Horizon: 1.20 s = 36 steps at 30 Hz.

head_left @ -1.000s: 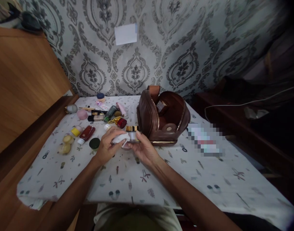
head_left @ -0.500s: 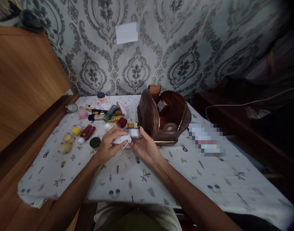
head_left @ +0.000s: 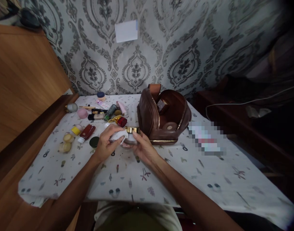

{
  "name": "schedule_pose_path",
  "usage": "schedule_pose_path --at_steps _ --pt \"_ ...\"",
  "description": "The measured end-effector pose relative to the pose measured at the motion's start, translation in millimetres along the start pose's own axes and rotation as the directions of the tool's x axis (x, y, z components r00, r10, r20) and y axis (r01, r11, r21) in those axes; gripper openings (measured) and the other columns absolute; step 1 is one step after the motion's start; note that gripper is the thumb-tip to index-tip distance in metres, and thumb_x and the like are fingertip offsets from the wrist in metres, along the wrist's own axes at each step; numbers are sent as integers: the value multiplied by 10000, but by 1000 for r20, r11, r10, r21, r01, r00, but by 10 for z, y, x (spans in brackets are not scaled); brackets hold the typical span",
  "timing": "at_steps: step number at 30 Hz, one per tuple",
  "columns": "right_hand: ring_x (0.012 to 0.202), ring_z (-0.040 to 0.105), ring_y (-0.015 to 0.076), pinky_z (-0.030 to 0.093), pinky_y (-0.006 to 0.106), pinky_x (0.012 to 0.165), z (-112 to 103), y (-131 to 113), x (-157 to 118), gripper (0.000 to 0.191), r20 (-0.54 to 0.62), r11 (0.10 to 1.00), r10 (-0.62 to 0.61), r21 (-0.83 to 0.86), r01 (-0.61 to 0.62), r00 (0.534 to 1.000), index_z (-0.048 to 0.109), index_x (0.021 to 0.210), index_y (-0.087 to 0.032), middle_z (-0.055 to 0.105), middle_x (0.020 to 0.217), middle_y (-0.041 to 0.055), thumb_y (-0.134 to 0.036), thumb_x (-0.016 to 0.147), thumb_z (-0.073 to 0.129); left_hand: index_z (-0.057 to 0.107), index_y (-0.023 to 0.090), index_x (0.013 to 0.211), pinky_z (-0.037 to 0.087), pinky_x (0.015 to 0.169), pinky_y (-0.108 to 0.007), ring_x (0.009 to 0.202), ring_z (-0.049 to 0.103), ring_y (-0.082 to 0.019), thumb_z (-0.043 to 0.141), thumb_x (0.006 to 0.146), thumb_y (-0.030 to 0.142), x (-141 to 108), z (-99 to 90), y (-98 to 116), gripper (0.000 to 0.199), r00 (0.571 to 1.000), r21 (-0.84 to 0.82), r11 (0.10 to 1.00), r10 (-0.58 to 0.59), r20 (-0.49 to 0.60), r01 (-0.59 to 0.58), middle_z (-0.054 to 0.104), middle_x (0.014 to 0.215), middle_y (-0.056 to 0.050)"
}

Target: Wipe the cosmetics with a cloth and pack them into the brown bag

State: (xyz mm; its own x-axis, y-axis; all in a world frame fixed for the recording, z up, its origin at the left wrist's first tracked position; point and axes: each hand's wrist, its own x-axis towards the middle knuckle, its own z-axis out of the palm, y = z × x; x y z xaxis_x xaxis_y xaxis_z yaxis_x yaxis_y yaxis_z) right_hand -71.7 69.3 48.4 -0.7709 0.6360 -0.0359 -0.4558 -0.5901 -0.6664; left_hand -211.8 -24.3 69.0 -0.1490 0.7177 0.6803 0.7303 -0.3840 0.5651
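Observation:
My right hand [head_left: 145, 148] grips a cosmetic jar [head_left: 131, 138] with a gold lid and a pale body, its thumb near the lid. In my left hand [head_left: 106, 142] is a folded white cloth or wipe [head_left: 119, 136], pinched between thumb and fingers and held against the jar's left side. Just beyond the jar stands an open brown leather bag [head_left: 149, 112] with a gold zip. Inside the bag lies a small patterned box [head_left: 162, 106]. A dark green round lid [head_left: 95, 141] rests left of my left hand.
Several cosmetics lie at the left: a dark red bottle [head_left: 86, 133], a yellow-banded jar [head_left: 76, 130], a pink sponge [head_left: 82, 113], a green bottle [head_left: 110, 111] and a pink tube [head_left: 122, 108]. A blurred-out packet [head_left: 205, 138] is right of the bag. A wooden panel [head_left: 26, 80] borders the left.
The jar has tilted and come slightly down and left in my right hand, whose thumb now sits closer to the lid. The cloth has shifted a little left.

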Motion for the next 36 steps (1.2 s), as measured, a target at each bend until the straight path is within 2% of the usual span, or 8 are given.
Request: schedule_pose_path --at_steps 3,8,13,17,22,28,32,36 --pt "777 687 182 572 257 588 -16 -50 24 383 -22 999 5 32 -4 1000 684 968 -181 751 919 33 -385 698 862 638 219 1096 488 809 -346 925 602 -205 626 916 239 12 -5 31 181 998 -14 1000 22 57 -21 647 971 -54" --pt "834 687 177 594 260 678 -58 -87 49 334 -16 998 31 51 -30 999 721 963 -190 751 937 27 -442 760 802 641 218 1087 489 811 -357 920 606 -212 625 918 249 9 7 62 173 994 -36 998 48 99 -45 661 966 -62" --pt "807 688 192 587 308 688 -47 -30 20 386 26 1000 25 -16 -24 999 736 950 -191 751 933 31 -408 663 876 634 215 1094 484 814 -344 923 601 -205 614 925 254 -3 16 35 174 1000 -3 1000 0 22 0 649 971 -53" --pt "767 680 189 573 293 655 -7 -16 -10 397 12 998 25 -51 -25 1000 737 927 -191 754 897 27 -364 611 905 626 213 1096 480 834 -339 936 603 -198 611 926 244 -8 7 -8 173 999 12 999 -31 -40 31 647 988 -48" --pt "765 672 167 563 252 601 -10 -54 13 369 -30 1000 -11 -7 10 1000 707 957 -224 749 927 -1 -365 664 881 628 218 1101 478 820 -332 926 594 -193 632 913 221 9 -21 7 187 999 -31 999 13 48 -12 641 988 -51" --pt "845 678 192 589 297 694 -72 -78 58 379 -19 999 29 25 -28 999 733 955 -202 750 936 22 -492 726 818 636 213 1091 473 813 -327 917 594 -191 639 904 193 18 -2 40 189 990 -90 994 66 123 -55 647 969 -50" --pt "837 693 204 585 329 729 -53 -31 26 399 31 999 48 -10 -47 998 736 951 -184 754 941 42 -458 686 853 629 207 1104 466 806 -315 912 585 -183 630 913 203 1 6 8 191 998 -40 999 4 62 -1 630 969 -43" --pt "791 700 187 572 303 728 -26 28 -4 413 17 999 34 -29 -33 999 737 943 -180 764 909 35 -347 608 912 628 207 1090 463 817 -314 909 586 -179 625 919 214 -6 -10 -20 171 999 -2 999 -38 -24 38 631 977 -40"
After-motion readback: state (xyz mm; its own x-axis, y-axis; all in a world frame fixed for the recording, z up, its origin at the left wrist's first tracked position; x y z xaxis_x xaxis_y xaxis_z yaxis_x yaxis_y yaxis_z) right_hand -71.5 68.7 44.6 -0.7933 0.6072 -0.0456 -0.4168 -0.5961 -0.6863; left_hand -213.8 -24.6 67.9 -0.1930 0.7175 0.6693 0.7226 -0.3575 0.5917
